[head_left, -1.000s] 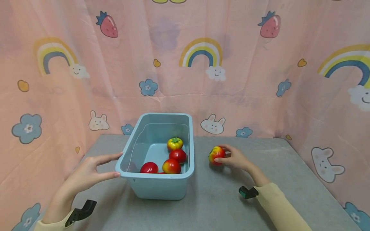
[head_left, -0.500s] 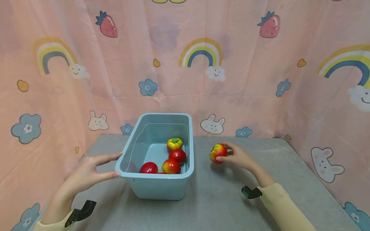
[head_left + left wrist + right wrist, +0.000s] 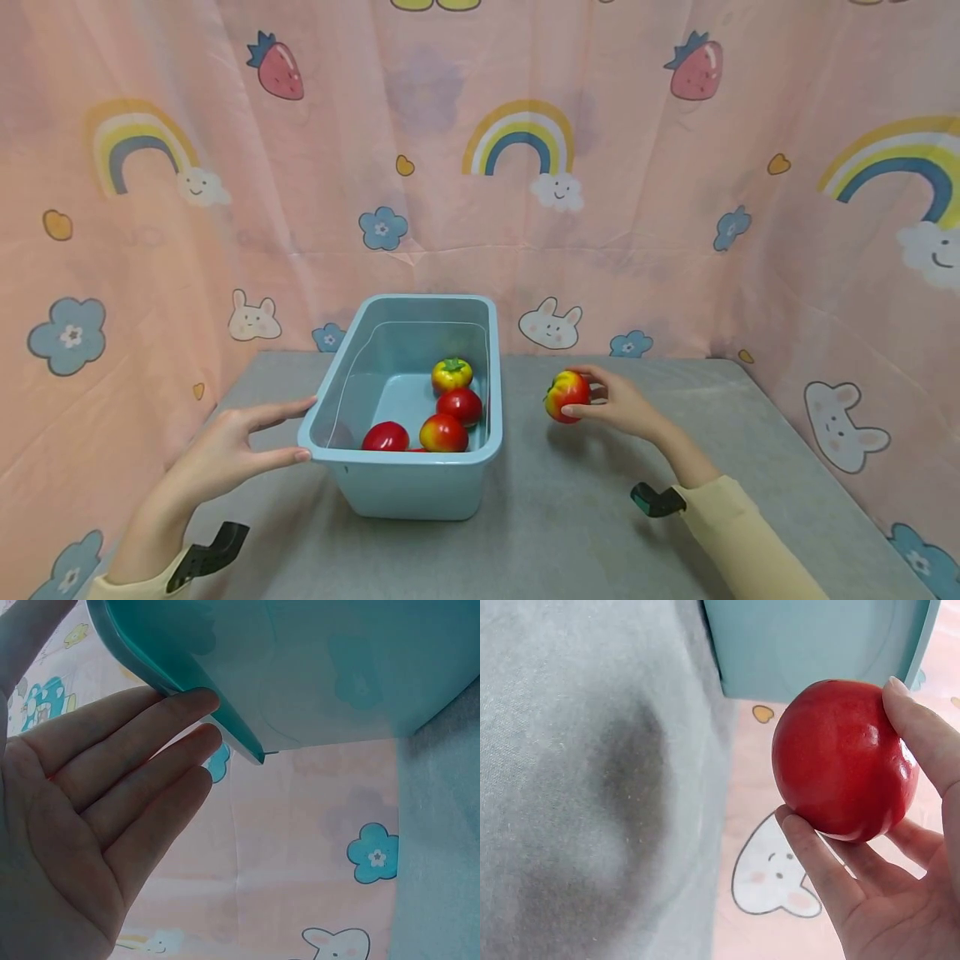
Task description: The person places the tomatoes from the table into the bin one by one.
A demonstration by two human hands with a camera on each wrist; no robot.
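Observation:
My right hand [image 3: 624,406] pinches a round, glossy red-and-yellow fruit [image 3: 567,397] between thumb and fingers; its exact kind is unclear. Ribbed and yellow on its left side, it shows only smooth red [image 3: 840,761] in the right wrist view. It hangs a little above the table, its shadow below it. A light blue plastic bin [image 3: 405,483] stands to its left. My left hand [image 3: 217,454] touches the bin's left rim near the front corner, its fingers fairly straight. In the left wrist view the fingertips [image 3: 199,701] meet the rim from outside.
Inside the bin lie several fruits: a yellow one with a green cap [image 3: 452,376], a red one [image 3: 461,406], a red-yellow one [image 3: 444,433] and another red one [image 3: 386,436]. The grey table [image 3: 585,533] ends at a printed pink curtain [image 3: 480,233].
My right hand has raised the red-and-yellow fruit slightly off the table and shifted a little to the right. The left hand and the bin have stayed in place.

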